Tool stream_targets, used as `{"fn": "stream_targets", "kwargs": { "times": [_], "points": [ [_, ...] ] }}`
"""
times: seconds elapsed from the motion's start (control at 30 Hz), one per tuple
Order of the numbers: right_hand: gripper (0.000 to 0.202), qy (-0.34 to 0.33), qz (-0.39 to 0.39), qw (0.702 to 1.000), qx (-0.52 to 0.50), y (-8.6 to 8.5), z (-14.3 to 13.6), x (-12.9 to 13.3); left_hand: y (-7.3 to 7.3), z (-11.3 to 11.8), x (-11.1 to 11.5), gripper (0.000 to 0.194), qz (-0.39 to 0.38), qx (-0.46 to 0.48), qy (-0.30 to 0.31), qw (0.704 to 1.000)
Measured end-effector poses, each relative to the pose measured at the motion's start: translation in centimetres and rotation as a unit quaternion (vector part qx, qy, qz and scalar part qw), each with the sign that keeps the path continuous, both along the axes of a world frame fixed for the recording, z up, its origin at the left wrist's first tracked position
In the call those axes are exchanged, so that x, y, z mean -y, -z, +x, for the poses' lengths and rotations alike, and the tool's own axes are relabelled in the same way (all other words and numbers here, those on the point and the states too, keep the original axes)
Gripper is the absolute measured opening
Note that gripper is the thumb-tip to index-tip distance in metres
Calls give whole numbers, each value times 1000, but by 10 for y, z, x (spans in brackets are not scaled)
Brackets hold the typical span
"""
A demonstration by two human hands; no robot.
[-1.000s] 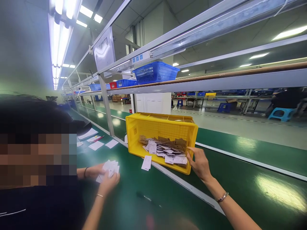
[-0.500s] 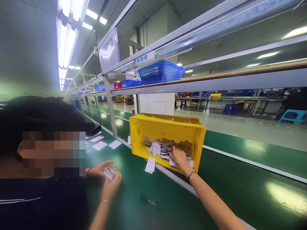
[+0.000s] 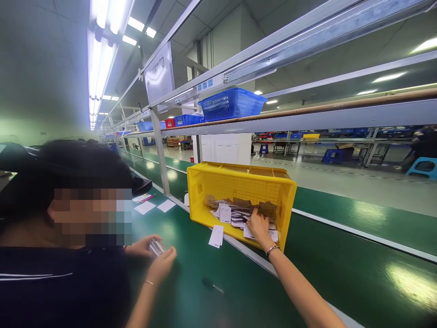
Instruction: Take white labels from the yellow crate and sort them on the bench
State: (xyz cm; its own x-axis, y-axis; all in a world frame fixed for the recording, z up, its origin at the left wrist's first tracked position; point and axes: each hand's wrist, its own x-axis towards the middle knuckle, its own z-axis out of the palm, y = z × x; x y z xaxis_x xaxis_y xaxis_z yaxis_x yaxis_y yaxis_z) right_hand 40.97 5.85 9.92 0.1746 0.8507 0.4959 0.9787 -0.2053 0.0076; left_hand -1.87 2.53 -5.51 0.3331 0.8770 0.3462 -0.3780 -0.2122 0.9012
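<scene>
My right hand [image 3: 258, 226] reaches into a yellow plastic crate [image 3: 242, 171] that lies tipped on its side, its open face toward me. Bent fingers and thumb close on white printed paper cards [image 3: 238, 220] in the loose pile there; how many they grip is hidden. Brown cards [image 3: 268, 209] lie around the fingertips. Just outside the crate's lower edge is a white printed card [image 3: 216, 236] on the green table. No part of my left hand shows.
At left, a co-worker's two hands [image 3: 163, 264] hold a small stack of cards [image 3: 157, 247] over the green work surface [image 3: 191, 273]. A dark pen-like object [image 3: 213, 286] lies nearer. Blank white papers [image 3: 166, 206] rest by a metal post [image 3: 160, 155]. A blue basket [image 3: 232, 104] stands on the shelf above.
The view has shifted slightly, and the co-worker's head has moved a little to the right. My right hand stays at the same part of the pile, its fingers slightly changed.
</scene>
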Motion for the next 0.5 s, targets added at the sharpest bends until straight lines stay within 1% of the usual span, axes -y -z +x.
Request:
{"fn": "stream_targets", "kwargs": {
  "times": [0.07,0.1,0.13,0.2,0.27,0.3,0.33,0.4,0.43,0.5],
  "points": [
    [42,-4,-5,1000,1,0,1,-1,-1,-16,-9,24,58,47,-1,997],
    [41,-6,-6,1000,0,-1,1,-1,-5,-28,-14,30,76,58,-4,995],
    [41,-9,-6,1000,-1,-3,2,-1,-11,-42,-19,39,82,46,-5,996],
    [39,-19,-4,1000,-3,-11,5,3,-25,-69,-29,56,70,-43,9,997],
    [34,-29,-5,1000,-8,-22,8,12,-38,-89,-38,63,75,-133,-7,988],
    [31,-33,-7,999,-12,-28,10,18,-42,-94,-41,63,89,-154,-31,984],
    [28,-39,-11,999,-17,-34,12,27,-43,-96,-43,61,111,-155,-61,980],
    [24,-57,-23,998,-30,-46,18,50,-43,-95,-44,60,155,-120,-107,975],
    [24,-68,-30,997,-37,-50,22,64,-41,-93,-44,60,164,-114,-112,973],
    [26,-102,-40,992,-55,-51,31,101,-39,-90,-45,62,151,-117,-93,977]
  ]
}}
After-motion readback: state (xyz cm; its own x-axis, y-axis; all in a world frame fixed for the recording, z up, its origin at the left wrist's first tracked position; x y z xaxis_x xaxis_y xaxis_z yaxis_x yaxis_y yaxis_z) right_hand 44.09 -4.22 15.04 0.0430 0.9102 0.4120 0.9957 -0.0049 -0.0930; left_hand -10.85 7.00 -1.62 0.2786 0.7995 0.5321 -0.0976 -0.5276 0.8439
